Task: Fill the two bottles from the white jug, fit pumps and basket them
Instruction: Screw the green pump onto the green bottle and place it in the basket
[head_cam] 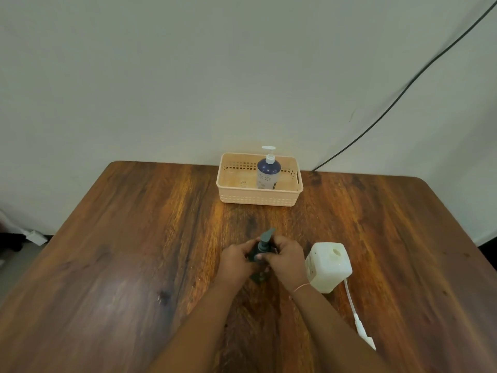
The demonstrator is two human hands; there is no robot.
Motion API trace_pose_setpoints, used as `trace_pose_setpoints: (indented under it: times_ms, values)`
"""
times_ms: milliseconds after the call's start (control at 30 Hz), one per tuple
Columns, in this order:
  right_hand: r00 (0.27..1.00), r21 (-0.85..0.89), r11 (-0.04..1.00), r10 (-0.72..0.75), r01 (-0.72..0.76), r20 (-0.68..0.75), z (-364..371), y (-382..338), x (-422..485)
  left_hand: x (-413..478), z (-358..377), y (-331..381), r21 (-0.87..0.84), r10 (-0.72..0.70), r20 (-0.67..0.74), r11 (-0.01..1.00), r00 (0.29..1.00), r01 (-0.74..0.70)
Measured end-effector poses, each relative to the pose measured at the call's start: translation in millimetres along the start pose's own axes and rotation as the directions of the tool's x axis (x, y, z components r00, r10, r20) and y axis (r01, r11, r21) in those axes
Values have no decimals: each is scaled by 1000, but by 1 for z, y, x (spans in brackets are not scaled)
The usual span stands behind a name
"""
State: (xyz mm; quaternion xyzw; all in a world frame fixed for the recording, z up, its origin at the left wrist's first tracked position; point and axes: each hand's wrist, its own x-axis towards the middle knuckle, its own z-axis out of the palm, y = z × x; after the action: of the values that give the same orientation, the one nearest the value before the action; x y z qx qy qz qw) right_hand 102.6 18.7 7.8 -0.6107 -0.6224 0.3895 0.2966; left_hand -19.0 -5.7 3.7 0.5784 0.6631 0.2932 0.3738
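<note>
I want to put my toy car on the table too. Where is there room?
The whole left side of the table is bare. So is the stretch between the hands and the basket, and the far right past the white jug. It's crowded at the near middle: both hands, the dark bottle, jug, and a white pump lying beside it.

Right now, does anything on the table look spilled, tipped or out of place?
No spill shows. The white jug stands uncapped, and a white pump with its tube lies loose on the table beside it.
</note>
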Motion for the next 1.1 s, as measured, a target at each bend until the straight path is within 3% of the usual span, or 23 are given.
trace_pose_setpoints:
  times_ms: [100,233,700,867,1033,1100]
  values:
    - [998,-10,999,40,-40,-42,1,0,0,1,2,-1,-11,-25,-2,1000,1000,25]
    - [998,14,1000,-19,18,62,-1,7,-4,2,5,-3,10,-30,-1,1000,1000,30]
    - [997,184,980,-68,71,-22,-3,16,-4,-4,12,-7,-8,-65,-42,998,997,65]
    - [989,234,969,-111,86,99,1,19,-4,-4,7,-9,1,-27,-23,1000,999,27]
    - [995,224,972,-55,72,-83,5,18,-7,-1,4,-10,57,-8,3,998,1000,8]
    - [993,210,973,-81,97,-84,10,18,-8,1,4,-10,58,-3,2,998,1000,3]
